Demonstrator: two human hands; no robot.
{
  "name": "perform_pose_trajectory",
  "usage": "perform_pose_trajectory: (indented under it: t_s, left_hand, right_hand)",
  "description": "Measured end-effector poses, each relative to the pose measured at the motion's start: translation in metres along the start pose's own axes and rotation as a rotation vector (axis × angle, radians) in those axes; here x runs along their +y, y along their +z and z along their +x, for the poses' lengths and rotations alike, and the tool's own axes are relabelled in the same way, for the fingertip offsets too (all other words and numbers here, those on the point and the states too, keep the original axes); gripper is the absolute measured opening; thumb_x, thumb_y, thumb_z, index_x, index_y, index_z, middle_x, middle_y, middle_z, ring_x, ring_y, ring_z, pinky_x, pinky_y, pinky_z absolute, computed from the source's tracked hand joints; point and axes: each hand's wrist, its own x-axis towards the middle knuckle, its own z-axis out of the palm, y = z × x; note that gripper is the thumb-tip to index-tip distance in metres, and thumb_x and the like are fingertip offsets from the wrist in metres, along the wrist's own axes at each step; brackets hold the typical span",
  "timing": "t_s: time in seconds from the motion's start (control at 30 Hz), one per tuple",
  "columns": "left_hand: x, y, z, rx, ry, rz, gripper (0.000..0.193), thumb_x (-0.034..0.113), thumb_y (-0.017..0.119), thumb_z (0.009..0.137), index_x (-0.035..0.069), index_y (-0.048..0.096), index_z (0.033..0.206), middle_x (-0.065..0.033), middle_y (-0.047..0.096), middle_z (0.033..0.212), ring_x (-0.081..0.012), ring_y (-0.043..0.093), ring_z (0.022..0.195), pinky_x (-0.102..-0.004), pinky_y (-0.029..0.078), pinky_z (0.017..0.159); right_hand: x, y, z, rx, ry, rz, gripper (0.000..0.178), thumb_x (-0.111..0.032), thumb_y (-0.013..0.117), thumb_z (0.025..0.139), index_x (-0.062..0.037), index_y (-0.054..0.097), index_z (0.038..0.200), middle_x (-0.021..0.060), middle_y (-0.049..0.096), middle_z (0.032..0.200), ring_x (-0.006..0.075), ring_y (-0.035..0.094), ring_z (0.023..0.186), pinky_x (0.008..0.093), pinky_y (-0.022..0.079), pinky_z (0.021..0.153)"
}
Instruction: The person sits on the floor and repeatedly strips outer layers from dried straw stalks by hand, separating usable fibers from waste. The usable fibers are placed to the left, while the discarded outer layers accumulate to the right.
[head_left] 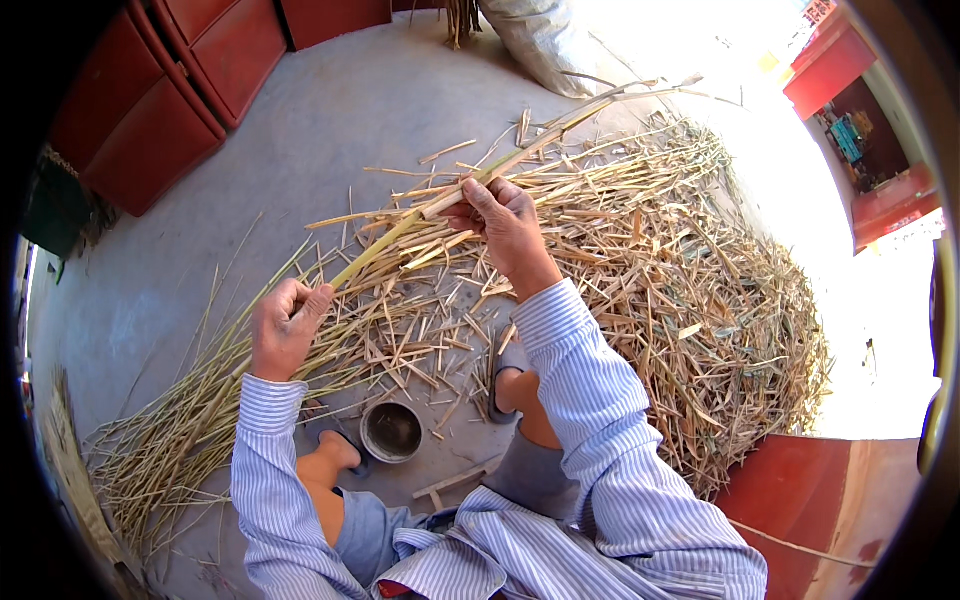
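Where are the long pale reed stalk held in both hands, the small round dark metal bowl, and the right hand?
Long pale reed stalk (385, 243), head view, mid-shaft between hands.
Small round dark metal bowl (391, 432), head view, inner bottom.
Right hand (505, 222), head view, back of hand.

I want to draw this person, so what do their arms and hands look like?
Both arms wear long shirt sleeves in white with thin blue stripes, ending in buttoned-style cuffs at the wrists. The left hand and right hand are bare: no gloves, rings or watch show. The same striped shirt hangs loose at the waist.
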Motion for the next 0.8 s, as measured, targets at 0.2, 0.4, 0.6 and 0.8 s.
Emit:
perform_pose_trajectory:
  t_s: [0.2, 0.4, 0.6, 0.8]
  left_hand:
    - [0.001, -0.038, 0.003, -0.340, -0.231, -0.272, 0.046, 0.044, 0.067, 0.090, 0.004, 0.057, 0.071, 0.0017, 0.050, 0.058, -0.0047, 0.043, 0.054, -0.0232, 0.034, 0.049]
    - [0.000, -0.034, -0.001, -0.166, -0.130, -0.273, 0.044, 0.043, 0.071, 0.088, 0.003, 0.058, 0.073, 0.0021, 0.052, 0.060, -0.0047, 0.044, 0.055, -0.0226, 0.034, 0.049]
    - [-0.001, -0.031, 0.006, 0.015, -0.018, -0.215, 0.042, 0.037, 0.073, 0.087, 0.001, 0.058, 0.072, 0.0009, 0.054, 0.061, -0.0048, 0.044, 0.057, -0.0234, 0.035, 0.050]
    - [-0.011, -0.034, -0.004, -0.109, -0.012, -0.048, 0.038, 0.030, 0.073, 0.088, -0.001, 0.058, 0.073, -0.0013, 0.054, 0.061, -0.0064, 0.044, 0.058, -0.0259, 0.036, 0.050]
  right_hand:
    - [0.002, 0.005, -0.007, -0.060, -0.160, -0.043, 0.024, -0.025, 0.064, 0.095, -0.0016, 0.063, 0.100, 0.0085, 0.070, 0.089, 0.0161, 0.069, 0.076, 0.0285, 0.059, 0.071]
    - [0.001, 0.011, -0.013, -0.059, -0.134, -0.101, 0.024, -0.025, 0.065, 0.094, -0.0016, 0.063, 0.095, 0.0070, 0.069, 0.079, 0.0135, 0.067, 0.066, 0.0247, 0.056, 0.064]
    - [0.006, -0.038, 0.006, 0.412, -0.078, 0.676, 0.022, -0.021, 0.051, 0.101, -0.0018, 0.059, 0.108, 0.0058, 0.066, 0.087, 0.0109, 0.066, 0.076, 0.0201, 0.055, 0.059]
    - [-0.017, -0.022, -0.003, 0.037, 0.098, 0.419, 0.027, -0.015, 0.060, 0.096, -0.0010, 0.053, 0.118, 0.0166, 0.063, 0.118, 0.0218, 0.066, 0.099, 0.0315, 0.057, 0.081]
